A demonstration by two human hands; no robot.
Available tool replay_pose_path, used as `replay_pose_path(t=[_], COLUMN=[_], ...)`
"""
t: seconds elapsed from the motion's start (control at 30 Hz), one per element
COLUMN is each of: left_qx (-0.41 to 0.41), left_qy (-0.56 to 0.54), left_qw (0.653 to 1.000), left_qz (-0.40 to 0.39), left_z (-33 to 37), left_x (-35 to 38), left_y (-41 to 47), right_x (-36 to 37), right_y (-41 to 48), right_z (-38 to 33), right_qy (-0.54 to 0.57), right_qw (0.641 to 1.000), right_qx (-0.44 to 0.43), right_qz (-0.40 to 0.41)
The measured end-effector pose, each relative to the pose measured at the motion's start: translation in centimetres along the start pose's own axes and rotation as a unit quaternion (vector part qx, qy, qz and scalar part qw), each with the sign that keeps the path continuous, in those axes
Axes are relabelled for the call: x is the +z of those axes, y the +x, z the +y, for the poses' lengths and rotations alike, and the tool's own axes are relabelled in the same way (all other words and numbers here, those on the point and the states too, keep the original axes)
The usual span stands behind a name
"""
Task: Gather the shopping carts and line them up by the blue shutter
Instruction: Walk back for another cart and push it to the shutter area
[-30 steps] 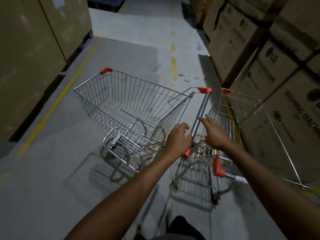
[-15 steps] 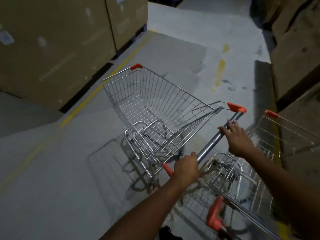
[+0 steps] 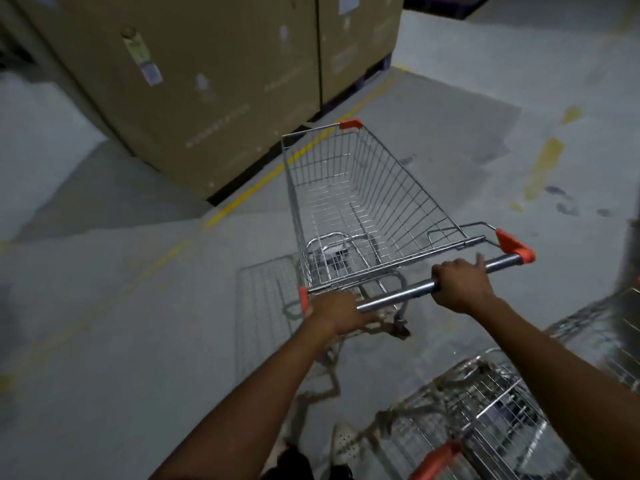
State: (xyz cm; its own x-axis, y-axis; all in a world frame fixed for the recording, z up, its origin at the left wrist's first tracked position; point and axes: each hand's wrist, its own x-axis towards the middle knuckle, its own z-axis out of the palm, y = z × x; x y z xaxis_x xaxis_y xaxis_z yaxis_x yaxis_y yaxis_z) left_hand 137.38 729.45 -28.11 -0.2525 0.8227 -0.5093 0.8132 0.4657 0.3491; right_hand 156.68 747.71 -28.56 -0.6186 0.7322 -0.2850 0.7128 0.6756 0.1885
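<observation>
Both hands hold the handle bar (image 3: 398, 299) of the cart (image 3: 398, 188) out on the floor (image 3: 121, 341) in the middle. The left hand (image 3: 341, 315) wraps the near left end, and the right hand (image 3: 460, 285) curls over the bar further right, thumb sticking out. The cart's front points at the big brown boxes (image 3: 207, 81) far left, so a hard push could bump them. A second cart (image 3: 485, 410) sits close on the near right, under the right arm, and a wide swing could knock it. The first cart has nothing in it. The second looks empty too, but it is blurry. I cannot see the blue shutter
</observation>
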Motion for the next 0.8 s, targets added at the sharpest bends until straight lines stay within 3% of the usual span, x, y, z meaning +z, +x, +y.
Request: replay_pose_path(t=[0.23,0.43,0.8], left_qx=[-0.07,-0.096,-0.177], left_qy=[0.111,0.108,0.076], left_qw=[0.99,0.987,0.977], left_qz=[0.05,0.066,0.096], left_z=[-5.9,-9.2,-15.4], left_x=[-3.4,-4.6,-4.8], left_y=[-1.3,-1.7,-4.3], right_x=[-2.8,-4.4,-7.0], right_y=[2.6,4.0,7.1], right_z=[-6.0,-9.6,-16.8], right_qy=[0.007,0.005,0.002], right_qw=[0.993,0.987,0.973], right_qx=[-0.118,-0.16,-0.228], right_qz=[-0.006,-0.027,0.014])
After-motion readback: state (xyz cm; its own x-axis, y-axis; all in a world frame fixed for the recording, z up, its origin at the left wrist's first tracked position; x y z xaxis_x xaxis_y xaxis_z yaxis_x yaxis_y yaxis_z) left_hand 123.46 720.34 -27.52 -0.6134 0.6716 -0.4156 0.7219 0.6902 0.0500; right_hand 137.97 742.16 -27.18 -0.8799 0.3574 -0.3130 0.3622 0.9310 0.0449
